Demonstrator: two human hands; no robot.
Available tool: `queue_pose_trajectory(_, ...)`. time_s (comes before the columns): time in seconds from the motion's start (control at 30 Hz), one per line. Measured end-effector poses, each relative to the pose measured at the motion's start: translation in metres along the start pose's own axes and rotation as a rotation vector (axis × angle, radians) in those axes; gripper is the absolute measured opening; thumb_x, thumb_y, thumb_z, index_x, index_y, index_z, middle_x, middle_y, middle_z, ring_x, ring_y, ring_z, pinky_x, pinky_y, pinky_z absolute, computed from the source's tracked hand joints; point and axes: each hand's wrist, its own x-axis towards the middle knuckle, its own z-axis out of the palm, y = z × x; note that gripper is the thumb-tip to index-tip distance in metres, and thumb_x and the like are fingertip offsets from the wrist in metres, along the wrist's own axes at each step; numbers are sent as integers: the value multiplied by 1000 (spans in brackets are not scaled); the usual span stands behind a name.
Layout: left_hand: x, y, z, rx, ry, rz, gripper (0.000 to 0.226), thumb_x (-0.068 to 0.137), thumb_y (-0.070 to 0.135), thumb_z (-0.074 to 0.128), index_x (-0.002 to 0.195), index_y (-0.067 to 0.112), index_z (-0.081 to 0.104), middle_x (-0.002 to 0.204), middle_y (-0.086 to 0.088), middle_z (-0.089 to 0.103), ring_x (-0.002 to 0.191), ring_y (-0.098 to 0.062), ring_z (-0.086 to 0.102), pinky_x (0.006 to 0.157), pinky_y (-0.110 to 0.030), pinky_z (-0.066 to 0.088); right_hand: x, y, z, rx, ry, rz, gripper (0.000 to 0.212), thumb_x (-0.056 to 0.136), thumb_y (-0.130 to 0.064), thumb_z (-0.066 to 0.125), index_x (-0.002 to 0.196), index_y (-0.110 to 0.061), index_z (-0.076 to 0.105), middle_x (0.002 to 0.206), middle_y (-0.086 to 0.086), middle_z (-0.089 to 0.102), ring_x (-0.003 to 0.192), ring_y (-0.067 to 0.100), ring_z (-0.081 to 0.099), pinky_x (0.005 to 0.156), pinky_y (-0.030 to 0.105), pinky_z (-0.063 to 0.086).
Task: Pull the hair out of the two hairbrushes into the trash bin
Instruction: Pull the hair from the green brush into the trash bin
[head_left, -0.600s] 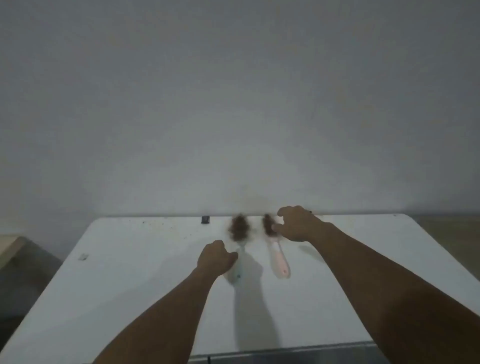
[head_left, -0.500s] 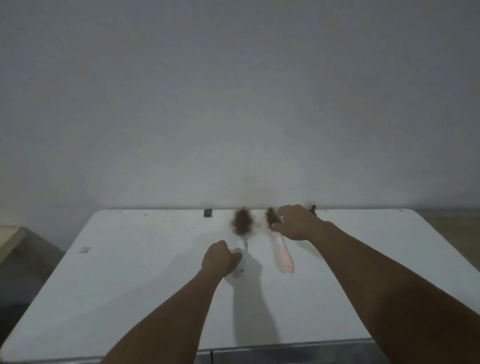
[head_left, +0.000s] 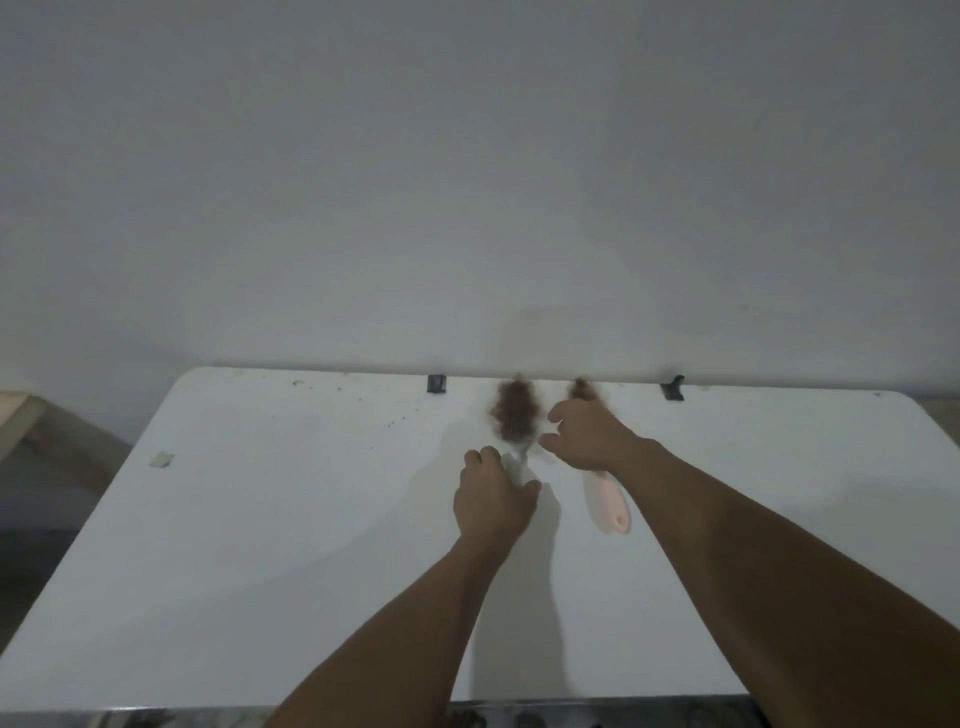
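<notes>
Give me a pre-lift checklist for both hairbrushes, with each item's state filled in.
1. Left hand grips the white-handled hairbrush by its handle: ok.
2. Right hand has hold of the pink-handled hairbrush: cannot tell; it lies over the head, and the handle lies free.
3. Brown hair clump on the white brush is exposed for pulling: ok.
4. Hair on the pink brush is exposed: not ok, mostly hidden under the hand.
5. Trash bin located: cannot tell, none in view.
6. Both brushes rest on the white table: ok.
</notes>
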Motion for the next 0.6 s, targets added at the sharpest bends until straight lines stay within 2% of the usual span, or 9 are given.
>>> queue_pose_trajectory(0.2, 12, -2, 6, 97, -10, 16, 30, 83, 27, 59, 107, 9, 57, 114, -8, 49, 101, -31, 61, 77, -37, 48, 33, -5, 6, 61, 46, 13, 48, 90, -33, 61, 129, -5, 58, 129, 13, 63, 119, 30, 56, 96, 34, 44)
queue_pose_trajectory(0.4, 16, -4, 7, 41, 2, -19, 18, 80, 15, 54, 96, 8, 59, 100, -8, 61, 92, -28, 61, 74, -34, 48, 47, -9, 18, 154, 70, 41, 49, 89, -33, 66, 127, -3, 57, 128, 14, 62, 119, 30, 57, 97, 37, 47)
queue_pose_trajectory(0.5, 13, -6, 5, -21, 11, -31, 18, 79, 15, 55, 95, 7, 59, 98, -7, 60, 86, -27, 58, 70, -31, 42, 46, -7, 24, 307, 110, 87, 42, 86, -29, 70, 119, -5, 61, 120, 12, 65, 109, 30, 63, 93, 43, 53)
queue_pose_trajectory(0.6, 7, -11, 2, -129, 46, -3, 17, 79, 14, 57, 96, 9, 58, 98, -4, 57, 79, -24, 50, 68, -30, 37, 41, -4, 27, 596, 132, 196, 28, 85, -23, 71, 107, -9, 61, 105, 8, 65, 96, 29, 69, 80, 45, 61)
